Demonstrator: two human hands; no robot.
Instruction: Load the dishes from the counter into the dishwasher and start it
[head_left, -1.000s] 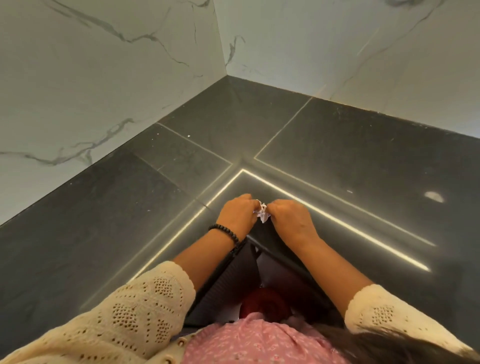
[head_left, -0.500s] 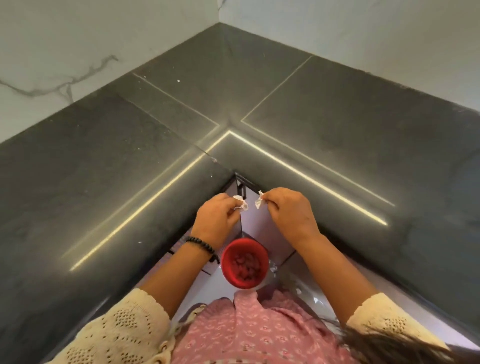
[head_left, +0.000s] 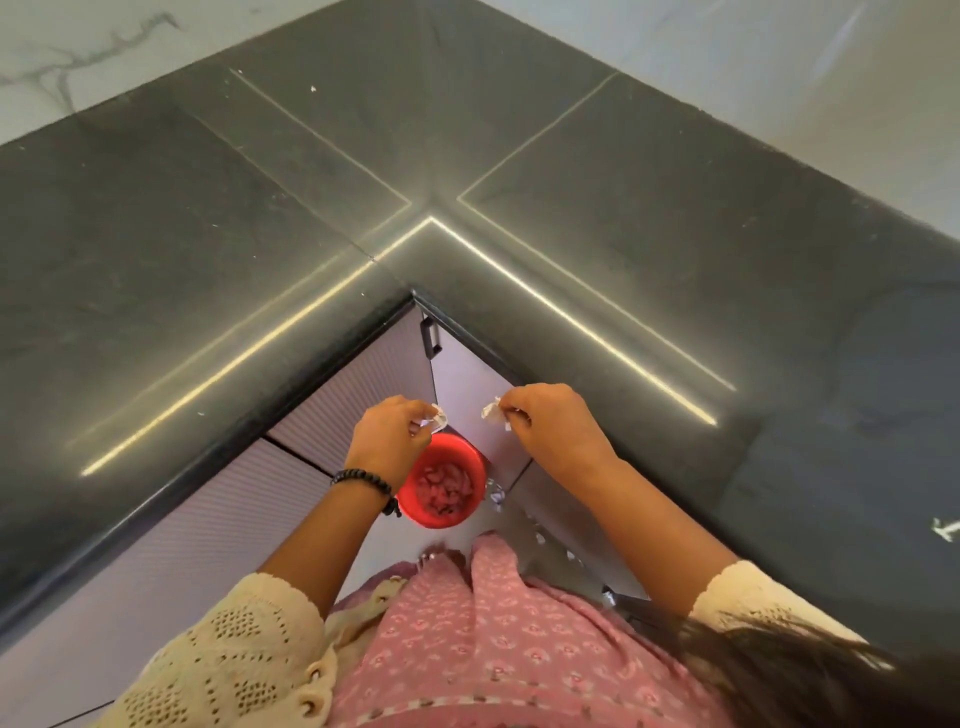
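**Desk:** While the wrapper scrap and its other half sit pinched in separate hands, where does the job stand?

**Photographer:** A second ago both hands met on one small white packet above the counter corner. Now it is torn in two and the hands have drawn apart. The left hand pinches one scrap between curled fingers; the right hand pinches the other the same way. My guess is a detergent sachet, but what it held does not show.

**Desk:** And the dishes, the dishwasher?

**Photographer:** Neither is in view. No dish shows on the dark counter. Loading cannot be judged from here; starting the machine looks yet to come.

**Desk:** What else is around?

**Photographer:** Directly below the hands, a red bucket with pinkish bits inside stands on the floor in the corner, likely a bin for the scraps. Ribbed cabinet doors meet there, a black handle between them.

**Desk:** Anything in the way?

**Photographer:** Nothing between hands and bucket. Small bits of litter lie just beside it.
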